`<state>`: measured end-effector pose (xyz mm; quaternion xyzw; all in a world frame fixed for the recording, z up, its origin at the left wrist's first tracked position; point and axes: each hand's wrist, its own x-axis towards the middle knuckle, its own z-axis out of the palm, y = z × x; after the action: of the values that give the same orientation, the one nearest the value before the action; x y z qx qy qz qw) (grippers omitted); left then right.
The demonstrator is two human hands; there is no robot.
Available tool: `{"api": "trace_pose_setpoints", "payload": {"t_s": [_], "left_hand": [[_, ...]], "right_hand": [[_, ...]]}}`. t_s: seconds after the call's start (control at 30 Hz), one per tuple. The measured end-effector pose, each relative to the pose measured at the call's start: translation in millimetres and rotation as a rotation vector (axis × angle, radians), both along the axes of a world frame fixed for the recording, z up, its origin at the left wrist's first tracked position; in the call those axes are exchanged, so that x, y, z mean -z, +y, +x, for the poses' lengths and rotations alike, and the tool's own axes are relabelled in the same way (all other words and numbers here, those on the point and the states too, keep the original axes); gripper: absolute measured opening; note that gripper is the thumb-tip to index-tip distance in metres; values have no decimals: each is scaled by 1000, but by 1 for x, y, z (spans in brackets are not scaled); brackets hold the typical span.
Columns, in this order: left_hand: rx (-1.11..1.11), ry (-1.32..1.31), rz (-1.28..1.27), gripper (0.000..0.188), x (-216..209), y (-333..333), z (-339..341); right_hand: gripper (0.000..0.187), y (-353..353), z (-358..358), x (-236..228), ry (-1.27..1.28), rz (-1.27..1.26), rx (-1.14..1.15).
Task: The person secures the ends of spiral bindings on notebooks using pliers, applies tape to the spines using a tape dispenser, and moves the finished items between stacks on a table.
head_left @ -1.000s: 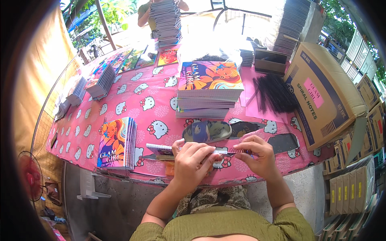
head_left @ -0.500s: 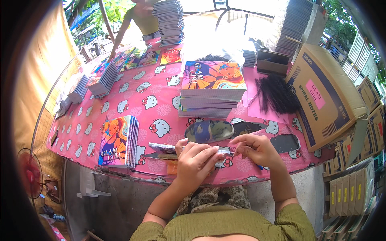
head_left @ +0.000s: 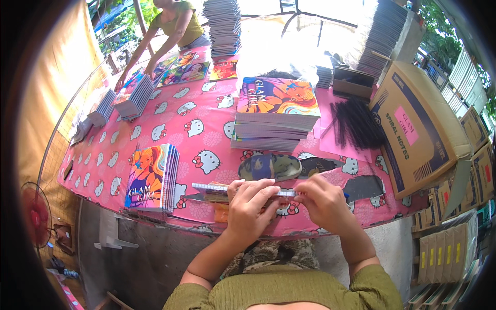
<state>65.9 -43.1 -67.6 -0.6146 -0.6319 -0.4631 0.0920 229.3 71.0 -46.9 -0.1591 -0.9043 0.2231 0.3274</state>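
My left hand [head_left: 251, 206] is closed over a notebook [head_left: 209, 186] held on its edge near the front of the table, its white punched edge turned up. Against the right end of that edge, the fingers of my right hand [head_left: 326, 204] are pinched together. Whatever they grip is too small and too covered to make out. An orange piece [head_left: 221, 213] lies below the notebook. Just beyond my hands rests a camouflage-patterned slipper [head_left: 271, 167]. To the left is a small stack of colourful notebooks [head_left: 150, 175]; a taller notebook stack [head_left: 276, 116] stands farther back.
Black spiral coils [head_left: 355, 121] lie on pink sheets beside a large cardboard box [head_left: 418, 129] at the right. More notebook stacks [head_left: 135, 98] stand at the far left, where another person [head_left: 181, 26] reaches over the pink patterned tablecloth [head_left: 175, 124]. A red fan [head_left: 35, 214] is at the left.
My right hand has moved slightly left against the notebook's end, its fingers closing together. The notebook is more upright. The person opposite has leaned in, both arms now over the far-left stacks.
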Motion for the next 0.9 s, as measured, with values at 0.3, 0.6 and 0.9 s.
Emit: {"api": "trace_pose_setpoints", "payload": {"t_s": [0.3,0.6,0.9], "left_hand": [[77,21,64,23,7,-10,-7],[-4,-93,67,34,5,-2,1],[6,-104,44,43,9,-4,-3]], "right_hand": [[16,51,-31,-11,-148,-64,-193],[41,89,-49,73,-494,-9,-6],[52,90,-5,33,-256,-474,-73]]}}
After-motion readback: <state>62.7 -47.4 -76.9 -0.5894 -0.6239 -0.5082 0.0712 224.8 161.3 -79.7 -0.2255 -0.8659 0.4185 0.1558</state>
